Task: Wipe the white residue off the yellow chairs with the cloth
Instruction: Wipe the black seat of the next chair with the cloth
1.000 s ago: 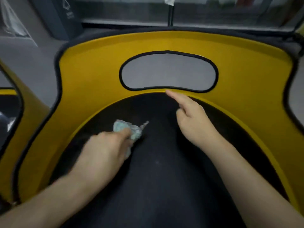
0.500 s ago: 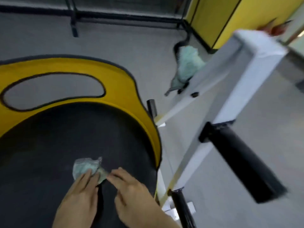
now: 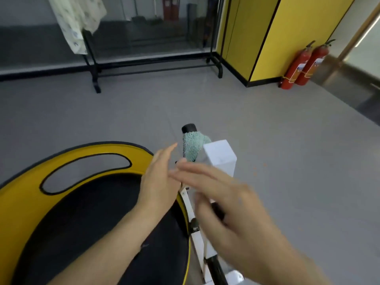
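Hands both released, left hand (image 3: 159, 182), right hand (image 3: 223, 204), one yellow chair (image 3: 24, 202), one cloth (image 3: 194, 147), two extinguishers (image 3: 295, 66) (image 3: 313, 60)

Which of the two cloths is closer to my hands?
The teal cloth draped over the black handle, just past the left hand. The pale patterned cloth hangs far off on the black rack by the glass wall.

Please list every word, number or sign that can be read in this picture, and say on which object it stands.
No text can be read.
Labels on the two red fire extinguishers: too blurred to read.
Pale markings on the red box behind the glass: too small to read.
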